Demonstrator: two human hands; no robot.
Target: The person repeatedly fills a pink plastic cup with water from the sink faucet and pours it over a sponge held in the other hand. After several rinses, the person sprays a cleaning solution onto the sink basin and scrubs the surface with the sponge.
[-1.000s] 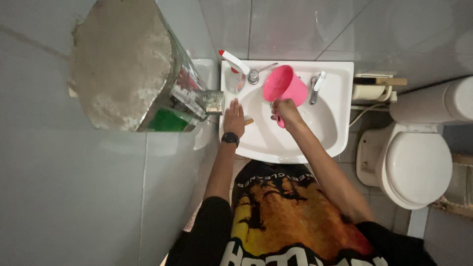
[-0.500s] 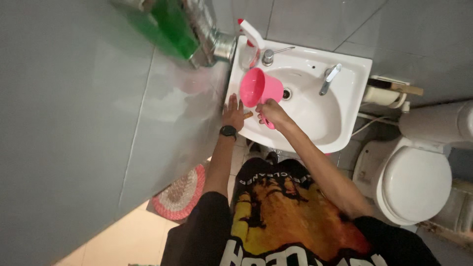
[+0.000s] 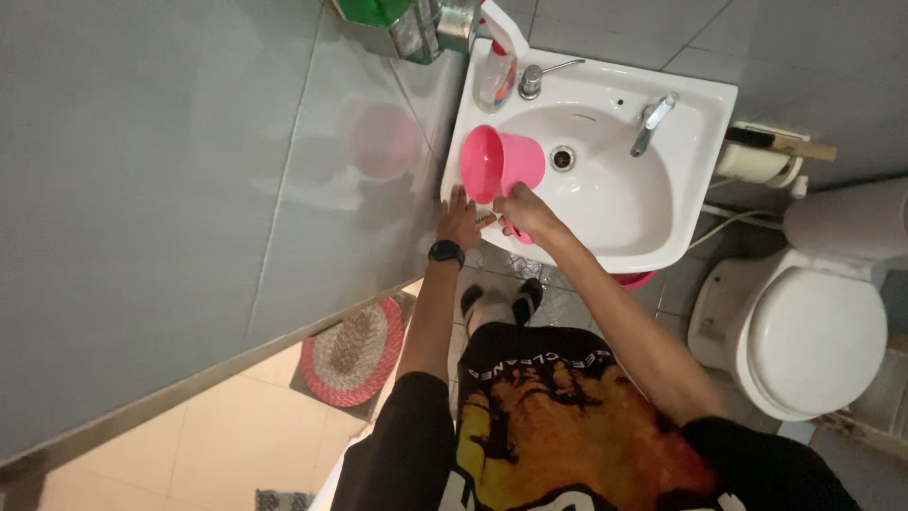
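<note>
— How many things were at the basin, counted?

— One pink plastic scoop (image 3: 499, 163), one white sink (image 3: 662, 237), one chrome tap (image 3: 654, 121), one drain hole (image 3: 562, 158), one spray bottle (image 3: 496, 64) with a red-and-white trigger, and one small chrome push fitting (image 3: 532, 81) beside it on the back ledge.

— And the hands?

— Two. The right hand (image 3: 526, 212) was closed around the scoop's handle, holding the scoop tipped on its side over the left part of the bowl, mouth turned toward the wall. The left hand (image 3: 459, 220) lay flat and open on the sink's front left corner, a black watch (image 3: 445, 252) on its wrist. A small brownish thing (image 3: 486, 221) sat on the rim between the two hands; I could not tell what it was.

— The room?

— Grey tiled walls, glossy enough to throw back a pink reflection of the scoop. One white toilet (image 3: 804, 341) with its lid down stood right of the sink, one toilet roll (image 3: 752, 163) on a holder between them. On the floor, wet grey tiles under the sink, one round woven mat (image 3: 352, 352) in red and cream near the wall, and pale tiles beyond it.
</note>
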